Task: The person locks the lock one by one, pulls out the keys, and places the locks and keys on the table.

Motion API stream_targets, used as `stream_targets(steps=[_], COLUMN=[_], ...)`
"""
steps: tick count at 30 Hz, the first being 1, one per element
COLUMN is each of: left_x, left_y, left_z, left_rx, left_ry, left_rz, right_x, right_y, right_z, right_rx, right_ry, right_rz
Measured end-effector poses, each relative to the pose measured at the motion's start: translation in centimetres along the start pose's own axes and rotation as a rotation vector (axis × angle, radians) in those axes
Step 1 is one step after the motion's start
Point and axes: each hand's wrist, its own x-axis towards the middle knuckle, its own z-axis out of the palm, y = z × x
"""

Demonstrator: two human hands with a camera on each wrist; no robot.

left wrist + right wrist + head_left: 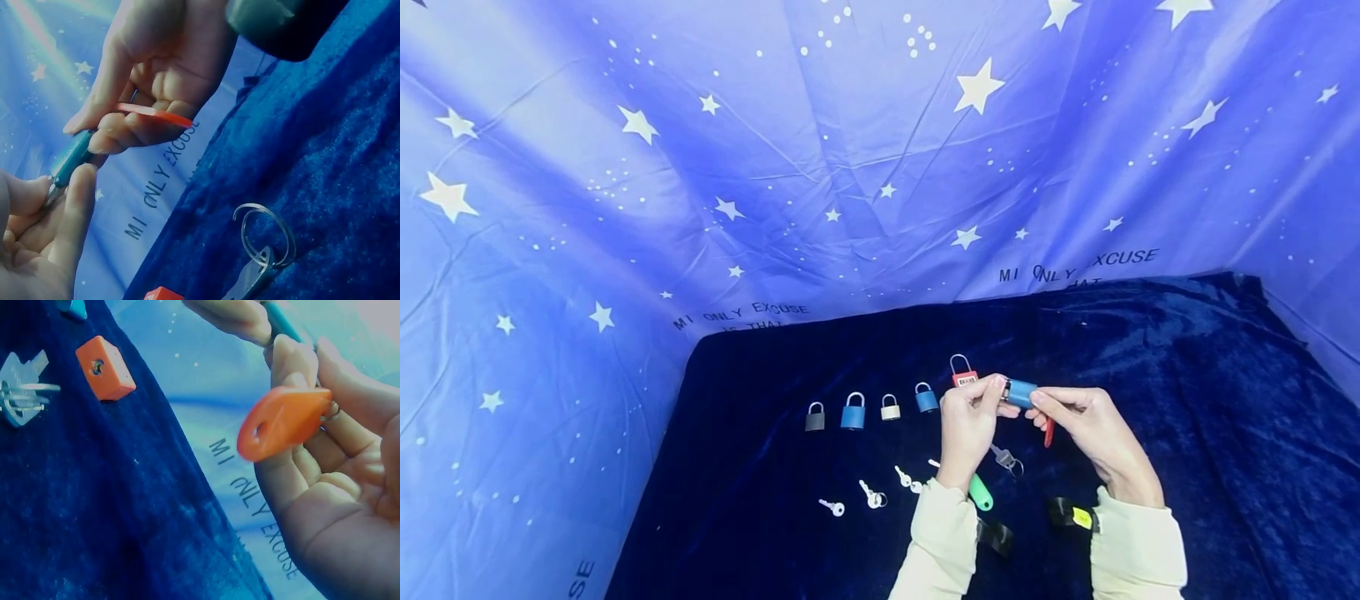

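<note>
In the head view, both hands are raised over the dark blue cloth with a blue padlock (1021, 393) between them. My left hand (967, 421) pinches its shackle end between thumb and fingers. At the other end of the body, the thumb and fingers of my right hand (1086, 425) grip it. A red-headed key (281, 425) sticks out from among the right hand's fingers, its blade hidden by them. Just behind the left fingertips lies a red padlock (964, 378), its keyhole visible in the right wrist view. A grey-headed key (1003, 458) on a ring lies below the hands.
Left of the hands, a row holds a dark grey padlock (815, 422), a larger blue one (853, 415), a small cream one (890, 412) and another blue one (927, 400). Several silver keys (873, 496) and a green-headed key (981, 493) lie nearer. A starry curtain (850, 167) stands behind.
</note>
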Motion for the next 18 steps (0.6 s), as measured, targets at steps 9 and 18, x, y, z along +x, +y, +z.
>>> stream_targets(steps=[9, 18], left_x=[-0.26, 0.13], left_y=[0.03, -0.34], left_z=[0.7, 0.14], left_rx=[0.046, -0.185], left_ry=[0.056, -0.037], left_rz=[0.059, -0.088], right_x=[-0.23, -0.24], right_y=[-0.46, -0.15], right_z=[0.09, -0.22], right_rx=[0.039, 0.019], right_ry=[0.009, 0.014], right_rz=[-0.028, -0.022])
